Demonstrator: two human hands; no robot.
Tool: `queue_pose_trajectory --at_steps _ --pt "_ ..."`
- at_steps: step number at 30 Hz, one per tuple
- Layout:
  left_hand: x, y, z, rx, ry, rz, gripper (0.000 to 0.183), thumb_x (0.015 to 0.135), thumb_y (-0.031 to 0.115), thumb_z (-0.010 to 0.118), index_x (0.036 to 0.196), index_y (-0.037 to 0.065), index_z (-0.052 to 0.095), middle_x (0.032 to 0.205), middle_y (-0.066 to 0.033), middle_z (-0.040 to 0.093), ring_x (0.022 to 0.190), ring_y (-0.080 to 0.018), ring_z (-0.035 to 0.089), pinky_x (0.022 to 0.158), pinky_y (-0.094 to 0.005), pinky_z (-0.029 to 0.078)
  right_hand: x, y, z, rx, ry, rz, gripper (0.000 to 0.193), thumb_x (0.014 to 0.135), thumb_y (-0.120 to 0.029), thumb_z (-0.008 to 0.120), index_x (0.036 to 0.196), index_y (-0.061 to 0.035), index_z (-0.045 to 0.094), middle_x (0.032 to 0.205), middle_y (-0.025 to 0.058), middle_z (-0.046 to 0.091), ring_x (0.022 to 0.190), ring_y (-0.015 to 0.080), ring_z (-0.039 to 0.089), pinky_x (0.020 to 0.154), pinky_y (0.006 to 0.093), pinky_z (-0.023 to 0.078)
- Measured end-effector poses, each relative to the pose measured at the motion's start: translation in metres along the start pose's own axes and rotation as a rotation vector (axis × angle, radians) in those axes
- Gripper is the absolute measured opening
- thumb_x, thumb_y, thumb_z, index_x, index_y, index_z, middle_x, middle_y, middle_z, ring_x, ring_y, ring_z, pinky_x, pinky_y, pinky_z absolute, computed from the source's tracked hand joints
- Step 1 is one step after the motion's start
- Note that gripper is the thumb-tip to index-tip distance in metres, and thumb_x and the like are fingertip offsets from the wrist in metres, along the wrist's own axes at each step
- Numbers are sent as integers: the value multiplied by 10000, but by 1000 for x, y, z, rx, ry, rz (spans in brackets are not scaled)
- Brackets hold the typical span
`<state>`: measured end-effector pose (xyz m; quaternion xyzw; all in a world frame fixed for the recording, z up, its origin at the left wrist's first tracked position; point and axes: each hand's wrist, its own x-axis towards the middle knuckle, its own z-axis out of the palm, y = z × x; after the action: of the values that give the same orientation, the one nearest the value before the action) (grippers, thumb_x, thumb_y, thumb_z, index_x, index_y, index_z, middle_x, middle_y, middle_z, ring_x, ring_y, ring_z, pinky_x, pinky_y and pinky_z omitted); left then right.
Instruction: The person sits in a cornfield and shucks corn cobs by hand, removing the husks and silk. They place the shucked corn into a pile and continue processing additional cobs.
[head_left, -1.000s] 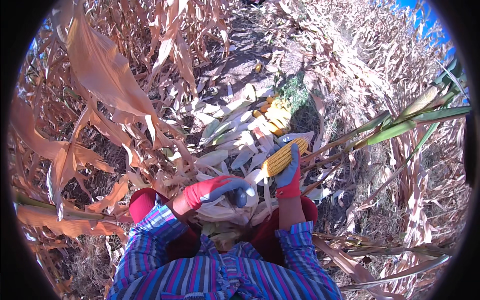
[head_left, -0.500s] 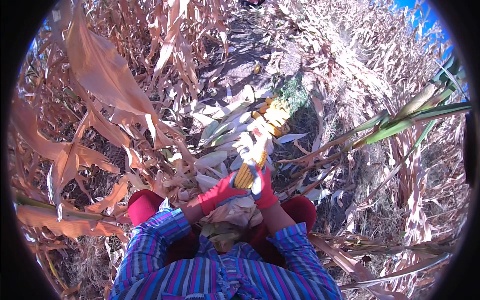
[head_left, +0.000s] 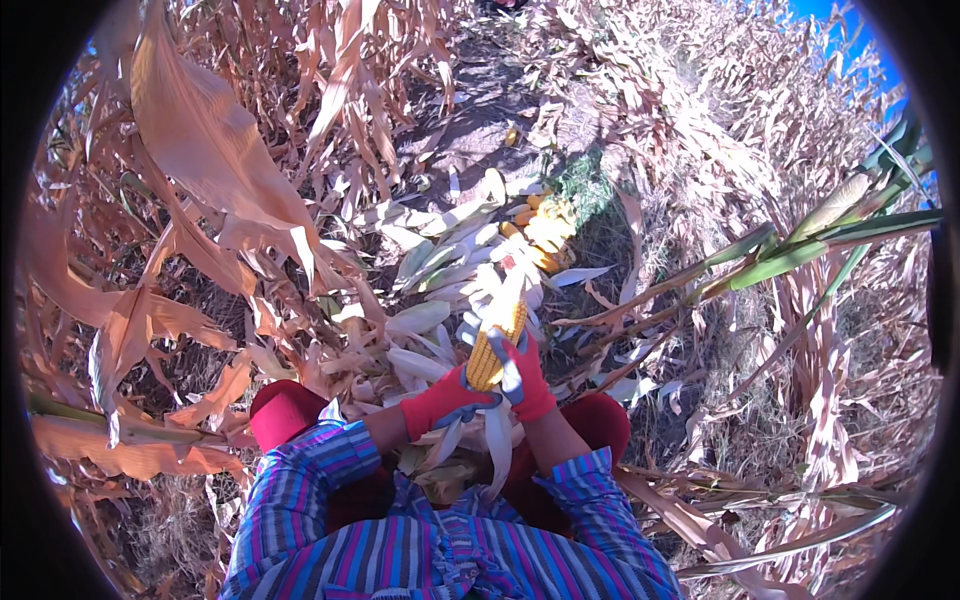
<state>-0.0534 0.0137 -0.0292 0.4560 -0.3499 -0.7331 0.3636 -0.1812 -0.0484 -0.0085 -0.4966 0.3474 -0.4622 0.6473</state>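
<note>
"Head view, just below the centre of the frame: what is the right hand [head_left: 523, 378] doing?"

"It is pinching a yellow corn cob [head_left: 488, 362], thumb and fingers pressed to the kernels on the cob's right side. The cob slants, its lower end toward the wearer."

"And the left hand [head_left: 450, 402]?"

"Curled at the cob's lower end and touching it. I cannot tell whether it grips the cob or the husk there; its fingers are partly hidden. Both hands wear red and grey gloves."

"Any husk near them?"

"Pale husk strips [head_left: 498, 435] hang just below the hands, between the wearer's red-clad knees [head_left: 287, 412]."

"What lies beyond the cob?"

"Above it, left of the frame's middle, a pile of ears in pale husks [head_left: 440, 262]. Beside that pile, on its right, a heap of bare yellow ears [head_left: 548, 232] lies on the ground."

"And around the edges?"

"Broad dry leaves [head_left: 200, 130] fill the upper left, a green stalk [head_left: 785, 262] slants in from the right, and a striped shirt [head_left: 400, 555] covers the wearer's arms and body along the bottom."
</note>
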Motion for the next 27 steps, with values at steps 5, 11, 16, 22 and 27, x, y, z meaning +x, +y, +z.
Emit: queue_pose_trajectory --at_steps 5,11,16,22,27 --pt "-4 4 -1 -6 -30 -56 378 740 192 745 1045 91 545 673 33 526 477 -48 428 403 -198 318 3 -9 -1 46 -143 39 458 870 -122 602 1275 -28 410 1114 69 563 973 137 561 826 290 469" --pt "-8 11 1 54 -69 -70 324 762 202 730 1000 76 550 616 41 494 447 -44 402 395 -198 290 4 -8 -10 419 -304 149 582 896 -326 541 1341 -18 328 1212 159 534 1061 273 565 895 385 471" --pt "-20 18 -1 -173 -372 -71 276 826 231 658 1008 51 554 569 44 446 424 -47 373 393 -204 268 7 18 -12 756 -481 289 754 847 -551 505 1326 8 342 1190 202 542 1066 331 561 891 429 472" --pt "-23 6 -3 -360 -418 -48 227 868 248 591 1000 68 554 567 57 395 457 -49 348 449 -197 278 9 21 -4 748 -421 403 669 832 -531 527 1193 30 477 963 179 611 882 305 606 816 406 491" --pt "-24 5 -1 -322 -365 -120 217 887 237 563 1018 67 532 586 57 365 467 -61 336 447 -213 289 12 33 -6 860 -362 484 593 846 -487 525 1170 9 496 907 162 613 812 302 605 787 413 489"
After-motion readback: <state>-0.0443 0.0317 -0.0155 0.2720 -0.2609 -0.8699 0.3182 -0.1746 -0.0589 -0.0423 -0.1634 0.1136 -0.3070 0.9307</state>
